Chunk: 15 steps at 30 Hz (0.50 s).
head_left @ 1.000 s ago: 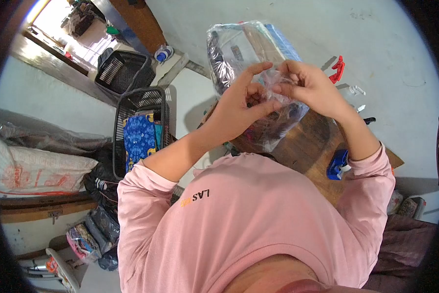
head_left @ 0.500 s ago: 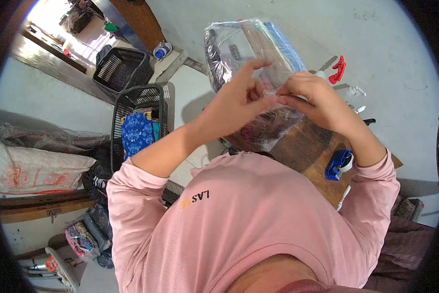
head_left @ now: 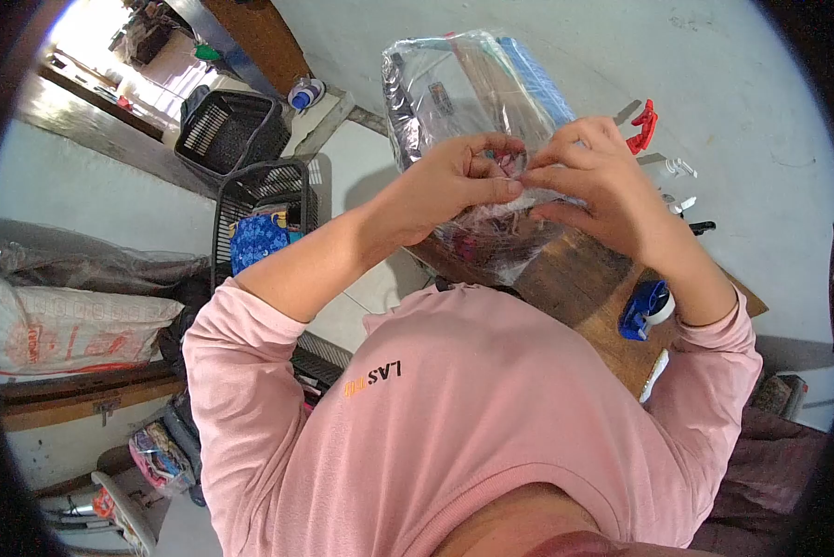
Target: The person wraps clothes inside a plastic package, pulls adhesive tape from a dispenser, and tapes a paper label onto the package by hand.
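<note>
A large clear plastic bag (head_left: pixel 477 93) packed with folded fabric, some of it blue, stands on the brown wooden table (head_left: pixel 584 278). Thumb and curled fingers of my left hand (head_left: pixel 454 186) close on the gathered plastic at its near top side. From the other side, my right hand (head_left: pixel 598 181) has its fingertips close to that same gather. Its thumb and fingers are spread apart, and I cannot make out anything between them. Dark and pink contents show through the plastic below my hands.
On the table's right lie a blue tape dispenser (head_left: pixel 635 311) and a white item (head_left: pixel 653 376). A red spray-bottle trigger (head_left: pixel 642 125) stands by the wall. Black baskets (head_left: pixel 231 130) are on the floor at left, one holding blue patterned cloth (head_left: pixel 259 244). A white sack (head_left: pixel 83 325) lies farther left.
My right hand's fingers have opened and lifted away from the pinched plastic. My left hand keeps its grip and has turned slightly, its index finger curling in. The bag has shifted slightly left.
</note>
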Tool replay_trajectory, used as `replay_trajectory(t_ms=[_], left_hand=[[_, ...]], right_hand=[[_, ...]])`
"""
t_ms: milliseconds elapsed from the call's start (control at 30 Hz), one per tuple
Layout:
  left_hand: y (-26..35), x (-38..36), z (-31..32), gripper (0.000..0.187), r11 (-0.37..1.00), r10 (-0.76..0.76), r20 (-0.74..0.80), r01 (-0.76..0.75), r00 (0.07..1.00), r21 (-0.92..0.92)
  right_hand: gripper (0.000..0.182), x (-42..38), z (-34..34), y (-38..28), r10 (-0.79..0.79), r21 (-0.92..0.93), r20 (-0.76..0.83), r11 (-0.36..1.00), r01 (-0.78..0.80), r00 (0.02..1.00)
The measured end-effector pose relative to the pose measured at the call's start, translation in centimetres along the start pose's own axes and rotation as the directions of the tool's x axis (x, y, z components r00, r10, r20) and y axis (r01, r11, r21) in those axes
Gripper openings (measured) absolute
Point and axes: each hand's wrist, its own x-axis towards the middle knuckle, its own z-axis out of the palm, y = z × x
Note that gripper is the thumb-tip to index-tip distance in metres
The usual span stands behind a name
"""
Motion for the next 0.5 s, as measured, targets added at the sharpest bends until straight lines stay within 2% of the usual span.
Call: replay_trajectory(t_ms=[33,133,167,200,233,333,433,500], left_hand=[[0.0,0.0,0.2,0.044,1.0,-0.005,-0.008,0.005,1.0,-0.021],[-0.3,-0.3,0.6,0.035,0.978,0.162,-0.032,-0.156,0.986,0.14],[0.1,-0.3,0.6,0.032,0.831,0.341,0.02,-0.311,0.94,0.462],[0.8,-0.5,0.5,0.029,0.561,0.481,0.129,-0.418,0.867,0.714],[1.3,-0.6,0.5,0.026,0.209,0.563,0.278,-0.46,0.778,0.863],[1.9,-0.8,0.7,0.025,0.298,0.34,0.251,-0.357,0.906,0.885],[2.0,-0.7,0.7,0.026,0.559,0.181,0.133,-0.213,0.974,0.801],[2.5,-1.0,0.9,0.025,0.461,0.219,0.168,-0.254,0.961,0.85]], right_hand=[[0.022,-0.2,0.0,-0.2,0.003,-0.019,0.043,1.0,-0.002,0.999],[0.021,0.0,0.1,0.1,0.053,0.097,0.104,0.993,-0.063,0.993],[0.02,0.1,0.3,0.3,0.083,0.139,0.111,0.985,-0.098,0.99],[0.019,0.2,0.4,0.5,0.113,0.182,0.122,0.974,-0.135,0.986],[0.019,0.2,0.5,0.5,0.142,0.225,0.135,0.959,-0.17,0.981],[0.013,0.5,-0.2,0.5,0.296,0.318,0.303,0.865,-0.389,0.906],[0.01,0.0,-0.2,1.3,0.107,0.34,0.232,0.922,-0.184,0.967],[0.009,-0.1,0.0,1.0,0.112,0.308,0.181,0.937,-0.165,0.977]])
